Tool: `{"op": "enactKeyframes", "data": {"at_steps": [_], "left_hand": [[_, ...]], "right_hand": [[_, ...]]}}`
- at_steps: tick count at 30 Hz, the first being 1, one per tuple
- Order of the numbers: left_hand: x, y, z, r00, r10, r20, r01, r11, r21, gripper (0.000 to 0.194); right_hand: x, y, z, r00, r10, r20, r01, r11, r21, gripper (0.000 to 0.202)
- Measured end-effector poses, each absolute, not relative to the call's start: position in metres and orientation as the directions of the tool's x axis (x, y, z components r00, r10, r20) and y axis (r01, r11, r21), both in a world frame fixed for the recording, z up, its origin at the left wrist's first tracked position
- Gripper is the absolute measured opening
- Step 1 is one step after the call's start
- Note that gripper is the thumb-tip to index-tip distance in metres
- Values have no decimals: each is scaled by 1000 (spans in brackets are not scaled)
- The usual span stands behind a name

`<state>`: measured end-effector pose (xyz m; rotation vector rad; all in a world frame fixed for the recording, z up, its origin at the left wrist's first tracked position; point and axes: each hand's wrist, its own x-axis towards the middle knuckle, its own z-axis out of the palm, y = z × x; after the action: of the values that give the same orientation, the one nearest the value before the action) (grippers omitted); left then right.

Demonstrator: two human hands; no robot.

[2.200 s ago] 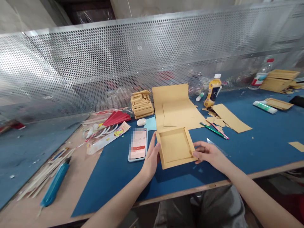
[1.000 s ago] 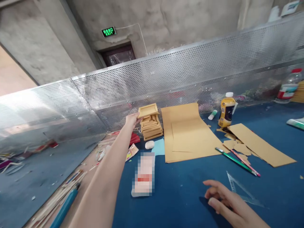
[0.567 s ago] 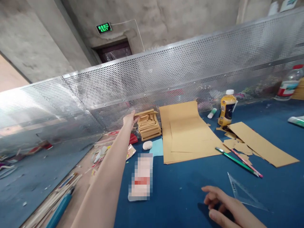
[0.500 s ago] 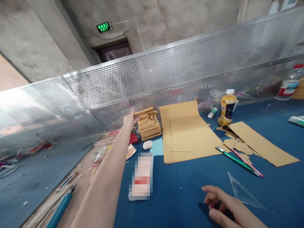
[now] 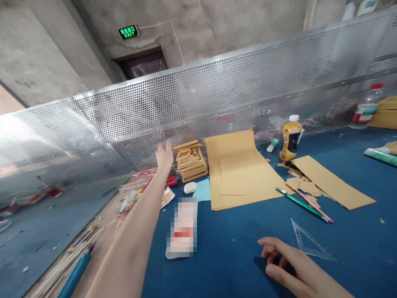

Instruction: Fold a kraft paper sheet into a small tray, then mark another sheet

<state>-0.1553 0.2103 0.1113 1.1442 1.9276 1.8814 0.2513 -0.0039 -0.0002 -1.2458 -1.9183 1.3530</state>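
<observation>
The stack (image 5: pixel 192 167) of card trays stands at the back, left of centre, and its uneven layers make it a poor base. Its top tray (image 5: pixel 185 145) sits tilted, overhanging toward the left hand, so the step looks like settling that tray. It would go best pressed flat and slid right until its edges line up with those below, with light fingers, as the thin walls probably crush easily. The left hand (image 5: pixel 164 156) is open at the tray's left end, gripping nothing; whether a fingertip touches it I cannot tell. The right hand (image 5: pixel 285 260) is loosely curled and holds nothing, low over the blue table (image 5: pixel 229 244); it could steady the stack's other side.

Around, the metal screen (image 5: pixel 217 91) rises close behind the stack and limits any backward push. Big card sheets (image 5: pixel 237 174) lie just right of it, leaving little room there. A card strip (image 5: pixel 335 182) lies farther right, near the yellow bottle (image 5: pixel 290 138). The phone (image 5: pixel 182 225) lies in front, close to the left forearm, so the arm should come back clear of it. The set square (image 5: pixel 297 236) is just beyond the right hand. The white case (image 5: pixel 190 187), smallest, sits right before the stack, easily knocked.
</observation>
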Motion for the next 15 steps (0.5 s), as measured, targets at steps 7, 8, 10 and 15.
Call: {"op": "enactKeyframes", "data": {"at_steps": [7,8,10,15], "left_hand": [[-92,202,87,-293,816,498,744,-133,655,27],[-77,205,76,-226,868,443,769,-120,628,29],[-49,214,52,-156,936,315,806,-64,588,29],[-4,232,10,-163,982,98,841,86,534,32]], "right_hand": [[252,-4,-2,-512,851,-119,417,124,-901,40],[252,-5,-2,-516,848,-118,422,133,-897,40],[252,-4,-3,-524,845,-110,427,149,-892,39],[252,-4,1,-544,835,-85,425,187,-886,37]]}}
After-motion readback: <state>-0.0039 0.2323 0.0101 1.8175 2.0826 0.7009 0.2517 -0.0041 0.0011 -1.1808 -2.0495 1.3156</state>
